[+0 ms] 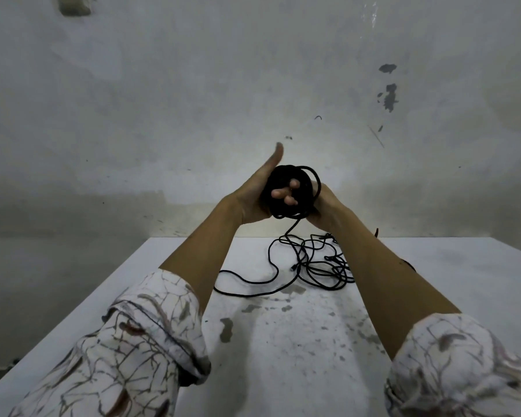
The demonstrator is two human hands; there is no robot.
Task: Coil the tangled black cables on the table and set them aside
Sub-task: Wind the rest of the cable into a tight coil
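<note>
1. While both forearms reach forward above the table, the two hands meet in the air in front of the wall, raised well clear of the tabletop.
2. The left hand has a thick black coil wound around it; its fingertips curl back out through the middle of the loops, and its thumb sticks straight up, free of the cable.
3. The right hand sits on the far right side of the coil, fingers closed on the strand that runs round the outside of the bundle.
4. From the bottom of the coil a single strand drops down to the table.
5. That strand joins the loose tangle of cable lying on the far middle of the tabletop, partly hidden behind the right forearm; one long loop of it trails out to the left toward the left forearm.
6. A small connector end shows within the tangle, too small to identify.
7. The table is white and scuffed, with grey stains on the near half.
8. No box, tray or other container appears; the only thing holding the cable is the left hand itself.
9. Patterned white sleeves are pushed up both arms.
</note>
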